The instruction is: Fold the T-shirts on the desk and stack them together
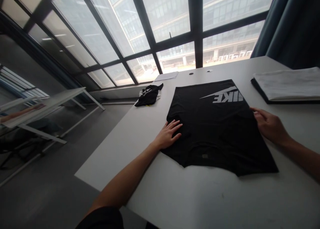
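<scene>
A black T-shirt (pixel 200 119) lies spread on the white table in front of me, its neckline toward me and its sides folded in. White NIKE lettering (pixel 228 96) shows upside down near the far end and is cut off at the right edge. My left hand (pixel 168 134) rests on the shirt's left edge with the fingers spread flat. At the opposite edge, my right hand (pixel 268 125) has its fingers bent together and pinches the cloth; the fingertips are partly hidden.
A crumpled black garment with white parts (pixel 149 94) lies at the table's left edge. Folded white and black cloth (pixel 287 83) sits at the right. Windows (pixel 172 15) stand behind the white table (pixel 120 135). Another person's arm (pixel 22 112) rests on a table at far left.
</scene>
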`<action>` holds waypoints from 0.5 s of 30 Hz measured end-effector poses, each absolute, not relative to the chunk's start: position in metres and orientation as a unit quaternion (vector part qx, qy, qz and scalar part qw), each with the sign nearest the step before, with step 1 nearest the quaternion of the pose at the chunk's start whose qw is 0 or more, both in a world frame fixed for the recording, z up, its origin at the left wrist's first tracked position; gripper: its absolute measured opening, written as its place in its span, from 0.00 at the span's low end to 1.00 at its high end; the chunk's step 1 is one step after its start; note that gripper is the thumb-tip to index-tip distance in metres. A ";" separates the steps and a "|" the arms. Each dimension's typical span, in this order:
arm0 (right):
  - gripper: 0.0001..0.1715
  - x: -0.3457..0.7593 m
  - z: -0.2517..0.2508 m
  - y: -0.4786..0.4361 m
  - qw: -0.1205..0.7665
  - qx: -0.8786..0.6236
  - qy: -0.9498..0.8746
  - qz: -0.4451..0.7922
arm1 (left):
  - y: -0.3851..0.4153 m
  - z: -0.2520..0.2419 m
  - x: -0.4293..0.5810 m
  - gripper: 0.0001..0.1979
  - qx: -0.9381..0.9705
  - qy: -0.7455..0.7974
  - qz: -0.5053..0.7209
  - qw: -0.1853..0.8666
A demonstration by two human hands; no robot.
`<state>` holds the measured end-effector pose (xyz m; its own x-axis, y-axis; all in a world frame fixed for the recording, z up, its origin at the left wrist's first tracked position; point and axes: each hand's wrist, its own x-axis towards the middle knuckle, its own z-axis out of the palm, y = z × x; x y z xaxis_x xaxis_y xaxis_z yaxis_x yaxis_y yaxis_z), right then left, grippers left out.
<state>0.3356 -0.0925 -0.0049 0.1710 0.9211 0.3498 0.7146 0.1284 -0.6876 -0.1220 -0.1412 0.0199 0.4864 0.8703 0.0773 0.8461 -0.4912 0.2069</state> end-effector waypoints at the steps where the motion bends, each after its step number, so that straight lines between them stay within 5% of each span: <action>1: 0.29 0.336 -0.005 -0.093 0.405 -0.648 -0.632 0.128 | -0.143 0.020 -0.121 0.27 0.858 0.502 0.088 0.064; 7: 0.30 0.335 -0.005 -0.094 0.407 -0.645 -0.636 0.118 | -0.146 0.030 -0.117 0.26 0.852 0.504 0.138 0.047; 11: 0.30 0.336 -0.006 -0.093 0.407 -0.647 -0.634 0.115 | -0.144 0.046 -0.129 0.34 0.813 0.517 0.233 0.134; 15: 0.30 0.336 -0.006 -0.091 0.401 -0.646 -0.639 0.115 | -0.156 0.040 -0.141 0.34 0.813 0.532 0.188 0.141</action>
